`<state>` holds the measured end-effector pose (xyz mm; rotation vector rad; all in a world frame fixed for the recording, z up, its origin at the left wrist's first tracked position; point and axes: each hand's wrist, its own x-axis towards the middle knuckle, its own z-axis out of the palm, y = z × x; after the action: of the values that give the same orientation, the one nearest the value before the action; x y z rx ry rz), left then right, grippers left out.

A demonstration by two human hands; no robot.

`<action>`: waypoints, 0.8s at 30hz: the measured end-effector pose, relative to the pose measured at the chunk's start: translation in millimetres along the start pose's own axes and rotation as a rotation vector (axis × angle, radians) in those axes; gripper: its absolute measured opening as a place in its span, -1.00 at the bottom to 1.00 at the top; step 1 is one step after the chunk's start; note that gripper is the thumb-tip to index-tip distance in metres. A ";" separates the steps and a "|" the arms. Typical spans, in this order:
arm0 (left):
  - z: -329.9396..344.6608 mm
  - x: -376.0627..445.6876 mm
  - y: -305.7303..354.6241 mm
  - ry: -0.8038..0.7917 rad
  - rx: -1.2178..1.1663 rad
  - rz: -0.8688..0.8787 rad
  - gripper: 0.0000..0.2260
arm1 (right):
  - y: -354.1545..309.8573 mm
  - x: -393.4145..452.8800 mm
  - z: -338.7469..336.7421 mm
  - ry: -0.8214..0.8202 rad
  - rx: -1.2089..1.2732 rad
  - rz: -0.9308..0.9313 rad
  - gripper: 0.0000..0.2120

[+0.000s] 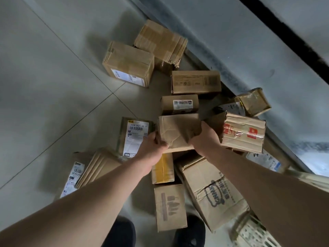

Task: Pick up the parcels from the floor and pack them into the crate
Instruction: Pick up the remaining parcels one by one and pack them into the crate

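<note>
Cardboard, creased and dented, fills both hands: the left hand [153, 146] grips the near-left corner of a crumpled brown parcel [179, 131], fingers wrapped over its edge, while the right hand [204, 139] grips its right side, fingers hidden beyond it. The parcel is held between the two hands above the pile on the floor.

Just right of the right hand lies a taped box with red printing [243, 133], its end torn. Just left of the left hand sits a box with a white barcode label [135, 135]. Beyond the held parcel are a small labelled box [179, 104] and, farther on, a flat printed carton [195, 82]. Two larger taped boxes [129, 64] [160, 41] rest at the far end, touching each other, near the foot of the grey wall [249, 50].

Under the forearms lie a box with yellow tape [162, 168], a tall box with faded print [170, 205] and a big dented carton with dark lettering [213, 191]. A perforated pale crate [252, 234] shows at the lower right edge. All stand on the grey tiled floor [53, 86].
</note>
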<state>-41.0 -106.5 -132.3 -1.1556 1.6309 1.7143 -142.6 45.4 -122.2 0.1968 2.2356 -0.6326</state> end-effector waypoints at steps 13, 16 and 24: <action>-28.8 -64.2 64.3 0.226 0.124 0.009 -0.49 | -34.1 -71.1 -50.2 -0.124 0.219 -0.210 -0.72; -38.2 -88.0 94.0 0.157 0.188 -0.058 -0.55 | -50.7 -91.3 -63.4 -0.111 0.244 -0.112 -0.75; -56.3 -158.0 152.7 -0.023 0.198 0.011 -0.66 | -91.4 -149.1 -127.8 -0.147 0.566 0.140 -0.63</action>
<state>-73.0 -154.3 87.1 -1.0302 1.7515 1.5269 -155.8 39.3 93.8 0.5645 1.8375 -1.1502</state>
